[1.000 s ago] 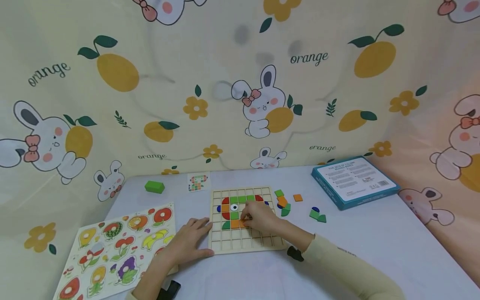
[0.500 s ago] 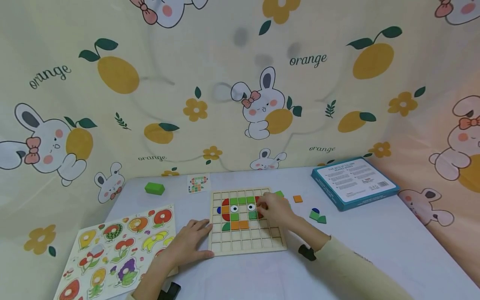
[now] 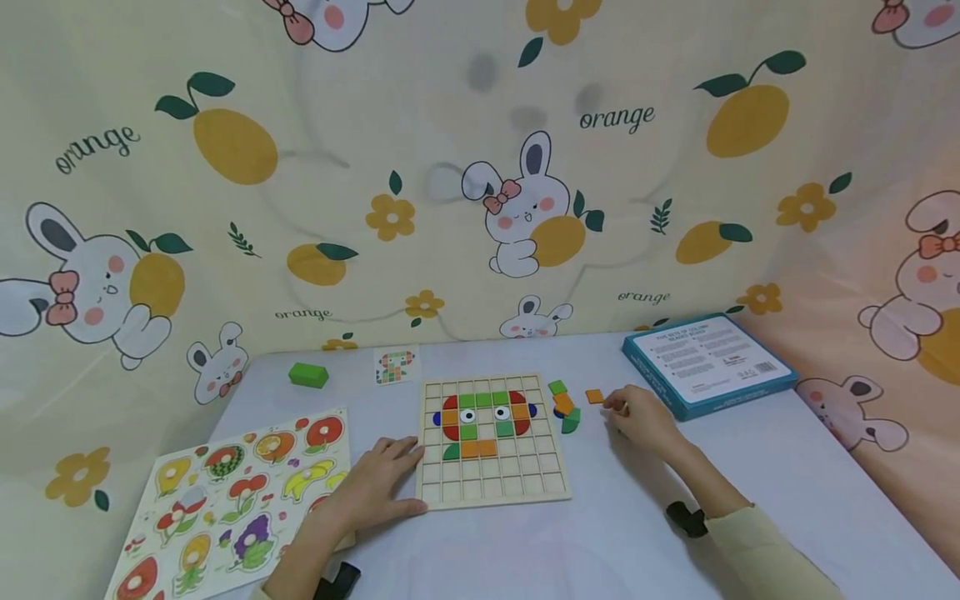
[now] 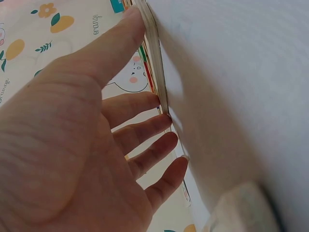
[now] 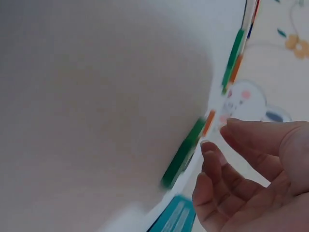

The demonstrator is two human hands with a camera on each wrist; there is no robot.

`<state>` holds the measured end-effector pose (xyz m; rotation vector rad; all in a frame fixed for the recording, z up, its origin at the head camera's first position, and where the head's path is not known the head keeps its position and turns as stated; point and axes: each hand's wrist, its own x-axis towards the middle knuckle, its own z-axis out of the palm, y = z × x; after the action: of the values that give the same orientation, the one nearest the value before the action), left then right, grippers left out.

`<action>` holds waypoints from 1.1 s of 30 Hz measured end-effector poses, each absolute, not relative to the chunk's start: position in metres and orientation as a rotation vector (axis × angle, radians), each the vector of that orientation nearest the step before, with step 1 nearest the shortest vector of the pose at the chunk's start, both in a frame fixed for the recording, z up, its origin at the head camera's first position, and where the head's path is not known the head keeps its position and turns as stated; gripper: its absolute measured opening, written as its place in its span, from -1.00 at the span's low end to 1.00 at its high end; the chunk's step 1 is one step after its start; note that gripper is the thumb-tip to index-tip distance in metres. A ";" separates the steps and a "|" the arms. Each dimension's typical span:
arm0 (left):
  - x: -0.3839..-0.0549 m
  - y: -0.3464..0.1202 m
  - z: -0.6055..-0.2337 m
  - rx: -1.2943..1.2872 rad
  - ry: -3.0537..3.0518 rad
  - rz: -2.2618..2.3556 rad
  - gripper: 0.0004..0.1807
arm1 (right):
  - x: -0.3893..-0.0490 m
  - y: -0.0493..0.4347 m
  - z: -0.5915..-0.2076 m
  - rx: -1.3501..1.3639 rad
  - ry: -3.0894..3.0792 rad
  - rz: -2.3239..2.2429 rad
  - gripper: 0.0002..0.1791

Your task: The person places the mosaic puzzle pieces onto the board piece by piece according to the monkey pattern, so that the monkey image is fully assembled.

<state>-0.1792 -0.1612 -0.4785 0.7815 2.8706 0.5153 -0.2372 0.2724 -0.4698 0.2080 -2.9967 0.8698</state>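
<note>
A square wooden grid board (image 3: 491, 483) lies on the table, with red, green, orange and blue tiles and two eye tiles set in its cells. My left hand (image 3: 378, 483) rests at the board's left edge, fingers extended; in the left wrist view its thumb and fingertips (image 4: 166, 140) meet the board's edge. My right hand (image 3: 647, 421) is right of the board, fingers bent, fingertips close to a loose orange square tile (image 3: 594, 397). Nothing shows between thumb and fingers in the right wrist view, where a green tile (image 5: 183, 154) lies beyond the fingertips.
More loose tiles (image 3: 564, 403) lie beside the board's right edge. A blue box (image 3: 716, 362) sits back right. Behind the board are a pattern card (image 3: 396, 367) and a green block (image 3: 308, 375). A fruit puzzle board (image 3: 247, 492) lies at left.
My right hand has moved from the board's middle, across its right side, to the loose tiles at right. The right eye tile and red tiles are uncovered. My left hand stays put.
</note>
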 end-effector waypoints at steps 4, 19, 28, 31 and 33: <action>-0.180 -0.161 -0.479 0.778 2.873 0.507 -0.07 | -0.226 0.290 -0.469 0.217 -2.981 0.902 -0.84; -0.182 -0.163 -0.485 0.783 2.880 0.484 -0.05 | -0.215 0.303 -0.469 0.200 -3.057 0.916 -0.68; -0.182 -0.163 -0.485 0.792 2.880 0.490 -0.06 | -0.220 0.284 -0.472 0.295 -3.054 0.957 -0.73; -0.182 -0.162 -0.484 0.785 2.880 0.490 -0.06 | -0.220 0.273 -0.472 0.317 -3.087 0.977 -0.74; -0.182 -0.162 -0.484 0.786 2.880 0.489 -0.06 | -0.219 0.265 -0.471 0.344 -3.116 0.992 -0.75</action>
<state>-0.1815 -0.1623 -0.4840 0.7864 2.8798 0.4890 -0.2194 0.2649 -0.4712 0.3440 -3.1156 0.9922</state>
